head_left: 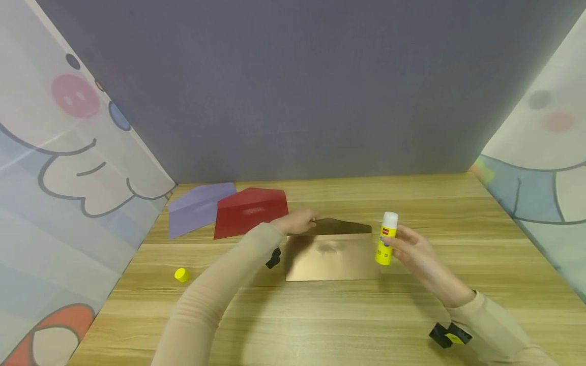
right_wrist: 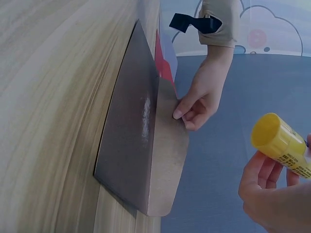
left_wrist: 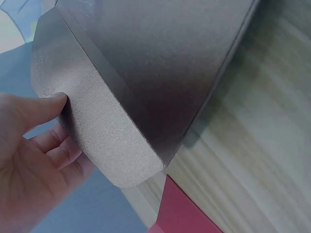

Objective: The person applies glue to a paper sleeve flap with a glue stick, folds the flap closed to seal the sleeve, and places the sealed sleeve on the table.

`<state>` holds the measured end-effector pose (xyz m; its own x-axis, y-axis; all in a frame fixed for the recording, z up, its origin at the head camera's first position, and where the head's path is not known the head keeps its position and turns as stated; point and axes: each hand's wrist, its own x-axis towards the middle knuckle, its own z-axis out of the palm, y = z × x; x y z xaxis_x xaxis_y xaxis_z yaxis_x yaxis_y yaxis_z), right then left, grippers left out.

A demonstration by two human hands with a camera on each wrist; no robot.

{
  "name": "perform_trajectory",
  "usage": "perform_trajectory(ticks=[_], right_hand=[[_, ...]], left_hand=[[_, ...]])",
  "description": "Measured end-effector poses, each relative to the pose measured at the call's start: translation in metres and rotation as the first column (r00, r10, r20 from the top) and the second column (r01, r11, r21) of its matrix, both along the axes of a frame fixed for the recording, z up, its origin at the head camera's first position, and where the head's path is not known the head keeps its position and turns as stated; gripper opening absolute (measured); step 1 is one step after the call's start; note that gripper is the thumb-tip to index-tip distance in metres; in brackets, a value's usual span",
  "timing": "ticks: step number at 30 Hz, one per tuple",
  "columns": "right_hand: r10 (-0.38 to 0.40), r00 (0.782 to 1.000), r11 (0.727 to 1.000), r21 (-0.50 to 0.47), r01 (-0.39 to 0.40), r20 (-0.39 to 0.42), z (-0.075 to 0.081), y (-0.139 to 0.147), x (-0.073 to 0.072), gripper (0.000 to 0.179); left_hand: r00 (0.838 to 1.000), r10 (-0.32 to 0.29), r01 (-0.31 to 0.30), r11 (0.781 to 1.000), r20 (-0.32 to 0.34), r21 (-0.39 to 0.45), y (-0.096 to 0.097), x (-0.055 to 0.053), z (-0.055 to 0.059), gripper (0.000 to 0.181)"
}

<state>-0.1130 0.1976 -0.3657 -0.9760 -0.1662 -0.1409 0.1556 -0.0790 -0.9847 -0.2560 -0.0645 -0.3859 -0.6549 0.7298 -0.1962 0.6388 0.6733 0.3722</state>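
Note:
A bronze-coloured envelope (head_left: pixel 331 259) lies on the wooden table with its flap (left_wrist: pixel 97 111) raised along the fold. My left hand (head_left: pixel 298 221) pinches the flap's edge, thumb on one face and fingers behind. Over the table to the right of the envelope, my right hand (head_left: pixel 414 251) grips a yellow glue stick (head_left: pixel 384 249), held nearly upright with its white end on top. The right wrist view shows the hollow yellow bottom of the glue stick (right_wrist: pixel 279 138). A whitish streak (right_wrist: pixel 146 119) marks the envelope's body near the fold.
Behind and left of the envelope lie a red envelope (head_left: pixel 252 213) and a purple envelope (head_left: pixel 199 208), flaps lifted. A small yellow cap (head_left: pixel 181 275) sits at the table's left. A grey panel (head_left: pixel 297 101) stands at the back, with cartoon-printed sheets (head_left: pixel 68 168) at both sides.

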Motion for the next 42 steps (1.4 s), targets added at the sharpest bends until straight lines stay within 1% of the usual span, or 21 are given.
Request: perform_trajectory(ticks=[3,6,8,11,15,17,18,20,21,23,25,27,28,29,31,33,35,38,39,41,42], right_hand=[[-0.002,1.000,1.000,-0.024,0.002,-0.004,-0.001,0.000,0.000,0.026],[0.001,1.000,0.999,-0.032,-0.001,-0.002,-0.001,-0.001,-0.001,0.019],[0.002,1.000,0.999,-0.033,-0.002,0.001,-0.001,-0.001,-0.001,0.019],[-0.002,1.000,1.000,-0.031,0.002,0.005,0.000,-0.001,-0.001,0.020],[0.000,1.000,1.000,-0.019,0.000,0.002,0.001,-0.002,-0.001,0.024],[0.006,1.000,1.000,-0.008,-0.006,-0.003,0.002,-0.002,-0.001,0.029],[0.009,1.000,1.000,-0.001,-0.009,-0.005,0.002,-0.002,-0.001,0.031],[0.011,1.000,1.000,0.014,-0.011,-0.002,0.003,-0.002,0.000,0.033],[0.009,1.000,1.000,0.022,-0.009,0.001,0.004,-0.002,0.000,0.033],[0.007,1.000,0.999,0.036,-0.007,0.008,0.004,-0.001,0.000,0.031],[0.001,1.000,0.999,0.050,-0.002,0.016,0.005,-0.001,0.000,0.030],[-0.005,1.000,0.997,0.080,0.003,0.022,0.006,-0.001,-0.001,0.035],[-0.006,1.000,0.995,0.097,0.004,0.025,0.006,-0.001,-0.001,0.040],[-0.009,1.000,0.993,0.116,0.006,0.030,0.006,-0.001,-0.001,0.046],[-0.013,0.999,0.988,0.157,0.009,0.029,0.006,-0.001,-0.001,0.057],[-0.016,1.000,0.973,0.231,0.014,0.009,0.006,-0.001,-0.001,0.064],[-0.022,0.999,0.953,0.302,0.028,-0.023,0.006,-0.001,-0.002,0.065],[-0.029,0.994,0.901,0.427,0.073,-0.107,0.006,-0.003,-0.003,0.061],[-0.029,0.990,0.886,0.455,0.089,-0.137,0.006,-0.003,-0.003,0.060],[-0.026,0.980,0.854,0.504,0.124,-0.198,0.004,-0.004,-0.005,0.056],[-0.024,0.974,0.841,0.522,0.141,-0.224,0.003,-0.004,-0.005,0.054]], left_hand=[[1.000,0.000,0.000,1.000,-0.007,-0.009,0.002,0.003,-0.003,0.020],[1.000,0.015,-0.015,1.000,-0.004,-0.007,0.002,0.005,-0.007,0.018],[1.000,0.023,-0.023,1.000,-0.005,0.007,0.002,0.006,-0.010,0.016],[0.999,0.025,-0.025,1.000,-0.032,0.009,0.002,0.008,-0.014,0.014],[0.997,0.036,-0.035,0.999,-0.068,0.025,0.001,0.012,-0.014,0.017],[0.992,0.054,-0.049,0.998,-0.111,0.042,0.000,0.014,-0.012,0.021],[0.988,0.061,-0.054,0.997,-0.145,0.054,0.000,0.016,-0.011,0.022],[0.970,0.065,-0.047,0.996,-0.234,0.082,-0.002,0.020,-0.008,0.022],[0.955,0.059,-0.031,0.994,-0.292,0.101,-0.003,0.022,-0.007,0.020],[0.915,0.050,0.002,0.992,-0.401,0.128,-0.005,0.027,-0.004,0.016],[0.871,0.036,0.044,0.988,-0.490,0.150,-0.007,0.033,-0.003,0.013],[0.834,0.020,0.074,0.986,-0.552,0.148,-0.009,0.039,-0.001,0.013],[0.823,0.015,0.077,0.988,-0.568,0.137,-0.009,0.043,-0.001,0.013],[0.819,0.007,0.081,0.988,-0.574,0.128,-0.010,0.046,0.000,0.013],[0.820,-0.017,0.091,0.991,-0.572,0.101,-0.011,0.052,-0.001,0.014],[0.829,-0.040,0.090,0.994,-0.558,0.062,-0.012,0.058,-0.002,0.015],[0.847,-0.061,0.087,0.996,-0.528,0.024,-0.013,0.063,-0.004,0.017],[0.859,-0.096,0.078,0.995,-0.504,-0.057,-0.015,0.069,-0.007,0.026],[0.861,-0.106,0.075,0.994,-0.497,-0.081,-0.015,0.070,-0.008,0.029],[0.872,-0.122,0.068,0.989,-0.473,-0.130,-0.016,0.072,-0.010,0.038],[0.874,-0.128,0.065,0.987,-0.469,-0.149,-0.016,0.073,-0.011,0.041]])
